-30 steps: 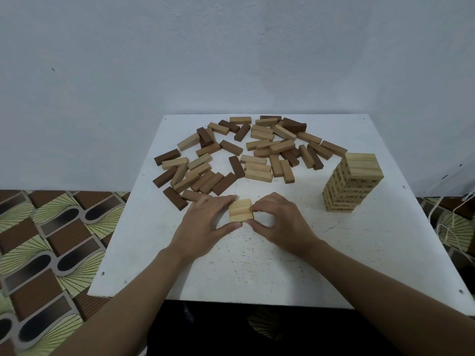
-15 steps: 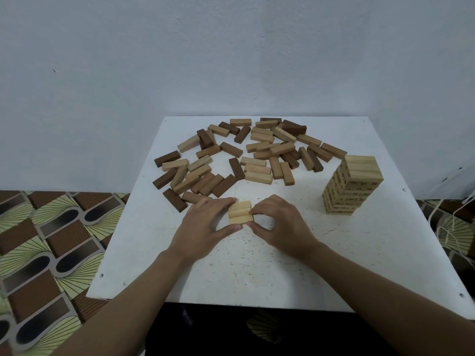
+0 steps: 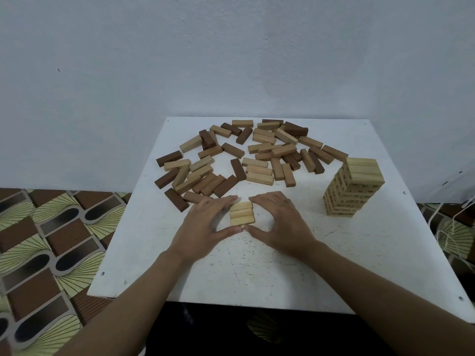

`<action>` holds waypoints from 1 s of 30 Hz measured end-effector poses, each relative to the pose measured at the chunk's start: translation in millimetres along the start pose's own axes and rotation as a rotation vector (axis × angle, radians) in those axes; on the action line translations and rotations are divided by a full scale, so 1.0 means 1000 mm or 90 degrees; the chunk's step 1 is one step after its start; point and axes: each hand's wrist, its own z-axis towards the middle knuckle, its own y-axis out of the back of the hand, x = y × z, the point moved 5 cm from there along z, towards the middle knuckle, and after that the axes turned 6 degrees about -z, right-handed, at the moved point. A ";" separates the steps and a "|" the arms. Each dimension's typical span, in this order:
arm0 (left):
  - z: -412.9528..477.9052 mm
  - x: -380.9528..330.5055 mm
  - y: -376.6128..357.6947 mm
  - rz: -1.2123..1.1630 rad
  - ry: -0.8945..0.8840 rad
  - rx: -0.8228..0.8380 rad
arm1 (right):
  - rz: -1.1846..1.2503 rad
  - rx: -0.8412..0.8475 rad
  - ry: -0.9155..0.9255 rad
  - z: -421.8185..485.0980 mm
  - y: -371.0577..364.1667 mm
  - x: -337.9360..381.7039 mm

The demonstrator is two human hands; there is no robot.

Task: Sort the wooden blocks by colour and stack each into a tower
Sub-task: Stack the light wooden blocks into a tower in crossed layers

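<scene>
Three light wooden blocks (image 3: 241, 214) lie side by side in a flat row on the white table (image 3: 257, 265). My left hand (image 3: 205, 223) and my right hand (image 3: 280, 222) frame this row from both sides. Their fingers are fairly straight along the far edge, and the thumbs meet at the near edge. Beyond the hands spreads a loose pile of light, mid-brown and dark-brown blocks (image 3: 246, 155). A tower of light blocks (image 3: 354, 187) stands at the right, several layers high.
The table backs onto a pale wall. A patterned floor (image 3: 46, 240) shows to the left, and white cords (image 3: 452, 227) lie past the right edge. Bare tabletop lies between my forearms and in front of the tower.
Both hands have loosened from a curled hold on the three blocks. Their fingers are now straighter and the thumbs have come together at the near edge. The blocks stay in place.
</scene>
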 end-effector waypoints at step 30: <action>-0.023 -0.011 -0.010 0.340 0.041 0.025 | -0.249 0.064 0.034 -0.003 -0.005 0.007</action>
